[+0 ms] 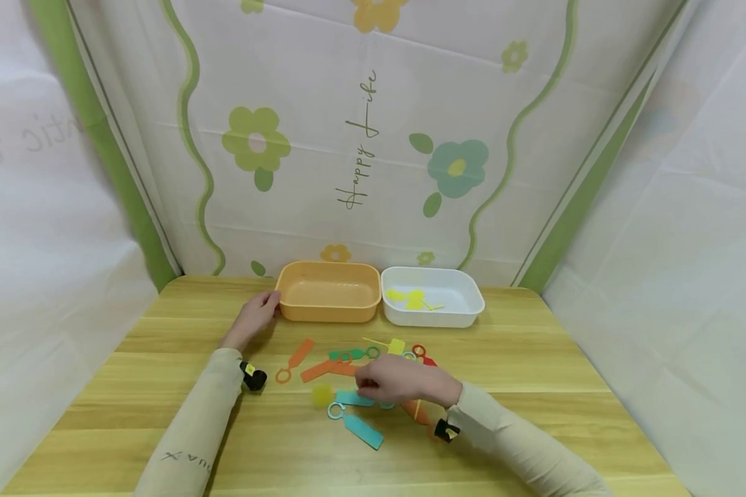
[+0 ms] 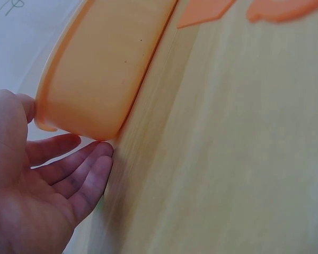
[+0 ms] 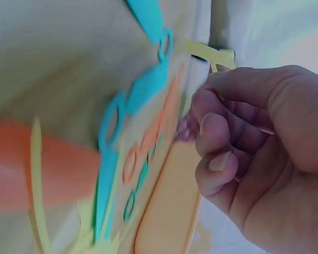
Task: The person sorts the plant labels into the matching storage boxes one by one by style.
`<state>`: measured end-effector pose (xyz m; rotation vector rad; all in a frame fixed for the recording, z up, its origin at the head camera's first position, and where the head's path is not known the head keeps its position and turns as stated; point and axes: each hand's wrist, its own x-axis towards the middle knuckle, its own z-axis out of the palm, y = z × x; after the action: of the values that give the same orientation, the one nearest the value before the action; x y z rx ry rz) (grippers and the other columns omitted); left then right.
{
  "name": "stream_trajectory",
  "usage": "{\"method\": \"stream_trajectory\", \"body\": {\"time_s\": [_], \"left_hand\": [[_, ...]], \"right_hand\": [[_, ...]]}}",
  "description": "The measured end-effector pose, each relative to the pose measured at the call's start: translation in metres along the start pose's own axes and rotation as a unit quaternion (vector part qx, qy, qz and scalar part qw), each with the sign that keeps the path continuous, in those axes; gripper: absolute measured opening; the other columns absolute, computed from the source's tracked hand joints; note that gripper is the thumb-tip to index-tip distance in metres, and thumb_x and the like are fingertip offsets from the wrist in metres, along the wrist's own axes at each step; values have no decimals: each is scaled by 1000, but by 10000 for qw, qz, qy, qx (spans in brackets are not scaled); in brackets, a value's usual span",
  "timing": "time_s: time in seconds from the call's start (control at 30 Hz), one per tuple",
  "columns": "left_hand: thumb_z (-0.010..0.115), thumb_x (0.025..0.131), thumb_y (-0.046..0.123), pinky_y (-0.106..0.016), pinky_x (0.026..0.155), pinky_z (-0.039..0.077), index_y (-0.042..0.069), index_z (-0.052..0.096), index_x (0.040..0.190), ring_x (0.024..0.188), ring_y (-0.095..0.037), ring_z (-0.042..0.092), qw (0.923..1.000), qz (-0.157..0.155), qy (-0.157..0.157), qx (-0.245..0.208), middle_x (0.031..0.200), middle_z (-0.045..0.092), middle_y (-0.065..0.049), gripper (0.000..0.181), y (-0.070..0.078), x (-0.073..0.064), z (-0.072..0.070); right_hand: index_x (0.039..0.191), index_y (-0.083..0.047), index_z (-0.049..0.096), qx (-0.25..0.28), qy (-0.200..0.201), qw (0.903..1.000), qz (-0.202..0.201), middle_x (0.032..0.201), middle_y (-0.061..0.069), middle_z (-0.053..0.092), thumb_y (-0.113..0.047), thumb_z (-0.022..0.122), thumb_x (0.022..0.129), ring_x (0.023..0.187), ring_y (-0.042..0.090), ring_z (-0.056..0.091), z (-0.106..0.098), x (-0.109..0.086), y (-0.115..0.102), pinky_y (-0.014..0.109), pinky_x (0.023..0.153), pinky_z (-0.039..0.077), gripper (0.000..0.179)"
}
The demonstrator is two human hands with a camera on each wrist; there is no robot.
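Observation:
My right hand [image 1: 398,379] is above the scattered plastic tags, thumb and forefinger pinching a yellow tag [image 3: 222,55]. In the head view this yellow tag [image 1: 322,395] looks blurred, left of the fingers. Under and near that hand lie blue tags [image 1: 363,431] and orange tags [image 1: 300,353] with ring ends, plus a green tag [image 1: 348,355]. At the left end of the orange bin [image 1: 329,314], my left hand [image 1: 257,317] touches the wall with relaxed fingers. In the left wrist view its thumb is at the rim [image 2: 46,127].
A white bin [image 1: 432,319] holding several yellow tags [image 1: 414,298] stands right beside the orange one, at the back of the wooden table [image 1: 503,414]. A red tag [image 1: 419,351] lies behind my right hand. Patterned cloth [image 1: 323,228] hangs behind the bins.

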<state>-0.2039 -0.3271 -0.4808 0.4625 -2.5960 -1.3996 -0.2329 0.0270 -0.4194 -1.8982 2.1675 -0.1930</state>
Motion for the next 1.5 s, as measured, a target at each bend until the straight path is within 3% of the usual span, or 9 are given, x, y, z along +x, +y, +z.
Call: {"method": "stream_trajectory", "body": {"time_s": [0.3,0.6,0.8,1.1,1.27,1.5], "left_hand": [[28,106,49,-47,102,45,4,47,142,118,-33,56,10000,-26,-3,11,130,59,-20,61,0,1,0],[27,105,52,-47,101,45,4,46,142,117,-33,57,10000,-7,-17,-12,129,59,-19,64,0,2,0],[27,105,51,-47,101,45,4,47,142,116,-32,57,10000,-11,-11,8,128,59,-19,63,-1,2,0],[27,106,49,-48,102,45,2,47,142,116,-32,57,10000,21,38,38,128,60,-20,62,0,1,1],[28,106,49,-47,101,45,2,47,142,115,-32,57,10000,-18,33,50,128,59,-20,62,1,1,0],[27,106,50,-47,99,45,3,49,140,112,-31,58,9999,-27,38,124,124,61,-20,62,0,1,0]], "right_hand": [[87,-14,65,782,581,9946,370,69,-12,52,-18,60,98,57,-2,42,-22,-7,38,15,57,38,13],[88,-14,67,822,888,9885,905,69,-9,57,-22,59,99,55,1,48,-38,-14,72,20,56,43,16],[86,-17,66,964,1248,9802,1195,72,5,67,-21,59,99,54,4,53,-49,-16,97,22,54,47,15],[86,-13,65,1423,1660,9597,1764,68,2,63,-23,58,98,55,11,56,-67,-26,132,27,53,51,17],[90,-10,66,1443,1764,9510,2089,73,7,66,-25,57,99,56,14,57,-72,-35,153,29,53,51,20],[89,-13,65,1596,1853,9364,2516,80,18,68,-28,56,99,63,36,63,-71,-45,179,30,49,47,21]]}}
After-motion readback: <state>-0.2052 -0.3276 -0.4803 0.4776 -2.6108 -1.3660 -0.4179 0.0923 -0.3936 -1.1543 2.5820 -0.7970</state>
